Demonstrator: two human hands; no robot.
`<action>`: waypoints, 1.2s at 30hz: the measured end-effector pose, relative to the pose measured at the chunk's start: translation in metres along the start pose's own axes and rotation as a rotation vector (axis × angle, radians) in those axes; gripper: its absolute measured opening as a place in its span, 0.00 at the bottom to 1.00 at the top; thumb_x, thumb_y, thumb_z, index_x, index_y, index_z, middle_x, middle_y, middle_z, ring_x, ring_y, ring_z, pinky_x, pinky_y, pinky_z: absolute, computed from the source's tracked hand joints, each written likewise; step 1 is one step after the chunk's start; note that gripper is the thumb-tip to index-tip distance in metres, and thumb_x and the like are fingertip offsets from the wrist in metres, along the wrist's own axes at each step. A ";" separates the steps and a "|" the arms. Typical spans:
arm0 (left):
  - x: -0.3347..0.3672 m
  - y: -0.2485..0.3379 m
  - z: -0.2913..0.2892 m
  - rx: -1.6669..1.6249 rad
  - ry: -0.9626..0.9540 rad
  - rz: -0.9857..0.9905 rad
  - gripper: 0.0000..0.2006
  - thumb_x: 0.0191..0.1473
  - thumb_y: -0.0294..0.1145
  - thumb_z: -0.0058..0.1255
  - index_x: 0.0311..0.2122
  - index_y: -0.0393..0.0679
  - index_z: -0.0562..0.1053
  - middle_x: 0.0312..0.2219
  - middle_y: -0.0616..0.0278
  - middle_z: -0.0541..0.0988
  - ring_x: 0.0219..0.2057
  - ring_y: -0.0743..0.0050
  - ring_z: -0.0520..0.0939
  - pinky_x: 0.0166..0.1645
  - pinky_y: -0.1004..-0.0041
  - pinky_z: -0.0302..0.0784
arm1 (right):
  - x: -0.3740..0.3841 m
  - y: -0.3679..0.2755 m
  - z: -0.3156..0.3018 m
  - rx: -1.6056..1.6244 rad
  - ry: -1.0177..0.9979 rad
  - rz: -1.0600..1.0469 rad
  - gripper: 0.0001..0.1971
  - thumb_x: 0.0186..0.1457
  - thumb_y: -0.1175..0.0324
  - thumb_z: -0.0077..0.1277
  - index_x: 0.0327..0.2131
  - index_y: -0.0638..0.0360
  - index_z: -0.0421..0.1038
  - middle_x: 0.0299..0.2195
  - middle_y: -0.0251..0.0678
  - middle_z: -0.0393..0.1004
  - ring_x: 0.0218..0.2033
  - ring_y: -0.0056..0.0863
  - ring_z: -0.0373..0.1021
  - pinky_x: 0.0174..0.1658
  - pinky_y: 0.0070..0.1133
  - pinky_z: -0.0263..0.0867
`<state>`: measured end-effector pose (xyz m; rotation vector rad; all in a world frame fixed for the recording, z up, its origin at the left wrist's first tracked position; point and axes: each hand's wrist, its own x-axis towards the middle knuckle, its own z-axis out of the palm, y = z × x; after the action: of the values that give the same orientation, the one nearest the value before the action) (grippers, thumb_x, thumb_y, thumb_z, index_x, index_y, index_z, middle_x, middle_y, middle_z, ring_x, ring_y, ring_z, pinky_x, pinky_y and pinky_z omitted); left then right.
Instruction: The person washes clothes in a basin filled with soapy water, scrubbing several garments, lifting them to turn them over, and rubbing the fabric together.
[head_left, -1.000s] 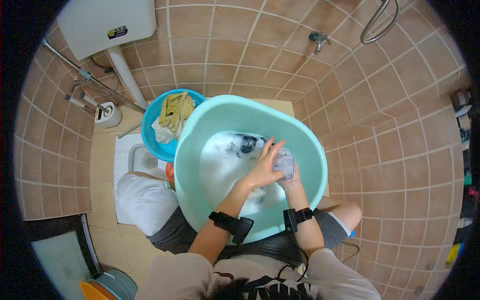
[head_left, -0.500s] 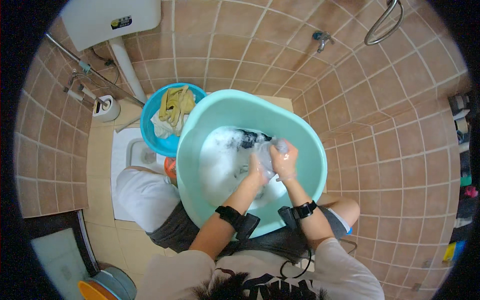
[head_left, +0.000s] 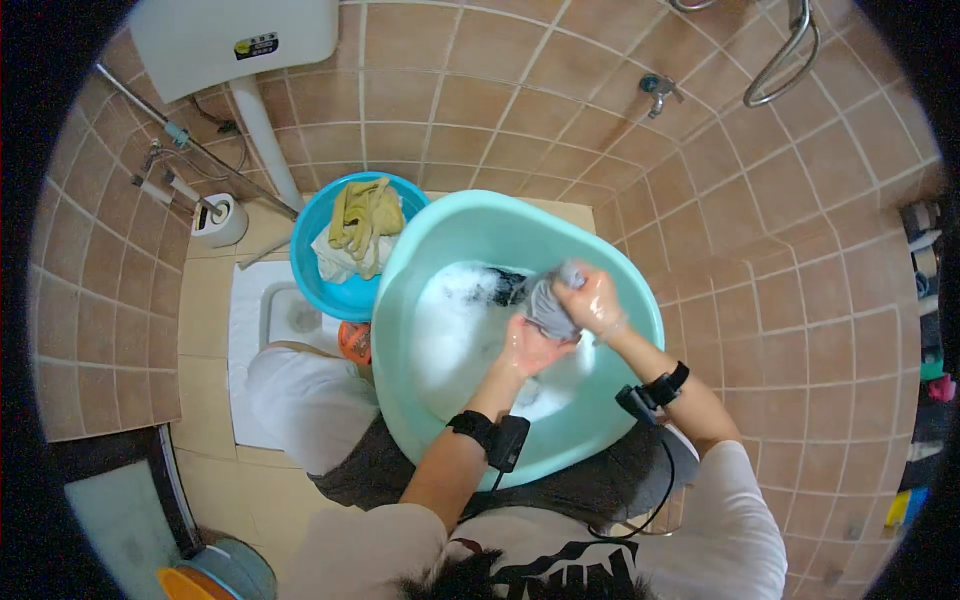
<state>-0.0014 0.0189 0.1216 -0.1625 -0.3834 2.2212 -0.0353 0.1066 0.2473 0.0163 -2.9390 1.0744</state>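
Note:
A wet, bunched grey cloth (head_left: 548,308) is lifted above the suds in a large mint-green tub (head_left: 470,215). My right hand (head_left: 594,302) is closed around its upper right side. Just below the cloth, my left hand (head_left: 535,347) lies palm up with fingers stretched out, against or very close to its lower edge. White foamy water (head_left: 450,340) fills the tub's bottom. A dark piece of fabric (head_left: 507,286) lies in the foam behind the grey cloth, partly hidden by it.
A blue basin (head_left: 345,300) with a yellow-green cloth (head_left: 365,215) and white fabric stands left of the tub. Beside it are an orange object (head_left: 354,341) and a squat toilet (head_left: 245,350). A tap (head_left: 658,92) and a metal hose (head_left: 785,70) hang on the tiled wall.
The hands have moved apart. My right hand has shifted right and up with the grey cloth, while my left hand has loosened and turned palm up. The view has shifted slightly.

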 end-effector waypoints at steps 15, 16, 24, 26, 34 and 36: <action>-0.021 0.016 -0.120 0.599 0.844 0.433 0.10 0.50 0.30 0.37 0.39 0.42 0.64 0.30 0.58 0.68 0.34 0.66 0.70 0.41 0.69 0.69 | 0.133 -0.159 0.038 -0.042 0.250 -0.687 0.15 0.44 0.60 0.51 0.30 0.62 0.69 0.27 0.40 0.72 0.24 0.30 0.68 0.31 0.25 0.64; -0.028 0.016 -0.134 0.877 0.920 0.477 0.08 0.50 0.28 0.36 0.37 0.42 0.64 0.27 0.60 0.67 0.30 0.70 0.69 0.37 0.71 0.70 | 0.134 -0.144 0.046 -0.123 0.254 -0.720 0.16 0.45 0.59 0.49 0.32 0.62 0.69 0.30 0.43 0.72 0.26 0.34 0.69 0.33 0.27 0.64; -0.032 0.035 -0.150 0.519 1.286 0.506 0.09 0.49 0.36 0.33 0.23 0.46 0.62 0.17 0.66 0.62 0.18 0.76 0.63 0.24 0.75 0.61 | 0.034 0.090 0.101 -0.262 -0.738 -0.068 0.09 0.41 0.68 0.43 0.23 0.59 0.72 0.21 0.42 0.73 0.23 0.31 0.69 0.29 0.24 0.64; -0.036 0.050 -0.165 0.423 1.233 0.550 0.08 0.49 0.35 0.32 0.23 0.46 0.63 0.17 0.66 0.62 0.19 0.76 0.63 0.24 0.75 0.62 | -0.020 0.161 0.142 -0.509 -0.999 -0.122 0.09 0.41 0.66 0.44 0.24 0.59 0.72 0.23 0.43 0.73 0.26 0.34 0.69 0.31 0.27 0.64; -0.054 0.045 -0.165 0.900 1.009 0.531 0.10 0.47 0.36 0.38 0.30 0.41 0.66 0.21 0.63 0.65 0.23 0.72 0.67 0.29 0.72 0.66 | -0.064 0.165 0.126 -0.240 -0.630 -0.083 0.12 0.35 0.65 0.49 0.22 0.64 0.69 0.29 0.46 0.66 0.33 0.37 0.64 0.37 0.26 0.61; -0.040 0.034 -0.111 1.036 1.121 0.542 0.13 0.47 0.37 0.39 0.34 0.39 0.67 0.22 0.62 0.66 0.25 0.70 0.68 0.31 0.72 0.68 | -0.047 0.138 0.087 0.004 -0.557 0.015 0.10 0.34 0.68 0.49 0.22 0.66 0.69 0.28 0.41 0.67 0.31 0.31 0.65 0.35 0.22 0.62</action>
<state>0.0262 -0.0078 0.0049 -0.9296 1.5087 2.1265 0.0088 0.1565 0.0913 0.3492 -3.4190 1.2503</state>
